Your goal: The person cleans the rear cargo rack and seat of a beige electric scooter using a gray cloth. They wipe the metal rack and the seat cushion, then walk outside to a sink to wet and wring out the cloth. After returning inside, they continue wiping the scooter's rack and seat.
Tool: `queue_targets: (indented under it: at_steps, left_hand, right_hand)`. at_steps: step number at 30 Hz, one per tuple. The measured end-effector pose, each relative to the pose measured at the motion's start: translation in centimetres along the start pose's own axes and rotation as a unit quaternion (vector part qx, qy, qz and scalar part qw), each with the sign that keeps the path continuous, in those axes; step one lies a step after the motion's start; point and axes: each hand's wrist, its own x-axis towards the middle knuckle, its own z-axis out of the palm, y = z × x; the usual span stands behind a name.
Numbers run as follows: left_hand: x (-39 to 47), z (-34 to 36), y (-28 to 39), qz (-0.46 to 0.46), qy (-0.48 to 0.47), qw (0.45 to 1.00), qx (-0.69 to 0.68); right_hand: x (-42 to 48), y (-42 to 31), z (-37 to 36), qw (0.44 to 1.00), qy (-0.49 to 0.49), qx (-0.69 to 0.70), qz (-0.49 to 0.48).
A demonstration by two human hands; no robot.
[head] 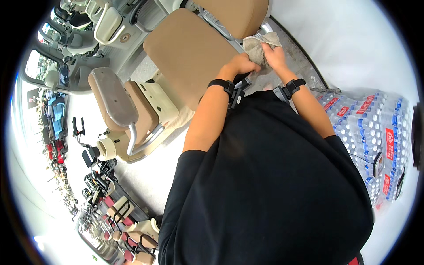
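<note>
A crumpled grey-beige cloth point(253, 47) is bunched between my two hands, beside the tan seats. My right hand point(275, 57) grips its right side, with the thumb lying over the fabric. Against its lower left edge, my left hand point(244, 63) is curled on the cloth, its fingertips partly hidden. Left of my hands is a broad tan padded seat point(190, 54). A tan backrest point(237, 15) on a silver tubular frame point(266, 27) rises just beyond the cloth. Both wrists wear black straps with small devices.
Another vehicle with a tan seat point(142, 104) and silver armrest point(133, 140) stands at left. Bottled-water packs point(367, 132) are stacked on the right, beside a white wall point(341, 43). Several scooters point(56, 116) line the far left.
</note>
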Motion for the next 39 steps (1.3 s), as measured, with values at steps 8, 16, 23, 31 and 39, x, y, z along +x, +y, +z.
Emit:
queue_targets:
  at_steps: [8, 16, 23, 31, 39]
  left_hand:
    - [-1.3, 0.1, -1.3, -0.032, -0.025, 0.999, 0.020]
    - [-1.9, 1.4, 0.3, -0.047, 0.034, 0.998, 0.004]
    - [-1.4, 2.4, -0.8, -0.059, 0.025, 0.998, 0.027]
    - [-3.5, 1.7, 0.4, -0.077, 0.041, 0.996, 0.031]
    - [-3.7, 2.5, -1.9, -0.085, 0.019, 0.996, 0.008]
  right_hand:
    - [1.5, 1.5, -1.3, 0.976, -0.216, 0.010, -0.032]
    - [3.4, 0.4, -4.2, 0.941, -0.331, -0.004, 0.071]
    - [7.8, 0.5, -5.4, 0.954, -0.274, -0.110, -0.048]
    - [10.1, 6.2, -10.2, 0.989, -0.100, -0.096, -0.057]
    - [12.1, 14.2, -17.5, 0.992, 0.031, -0.101, 0.071]
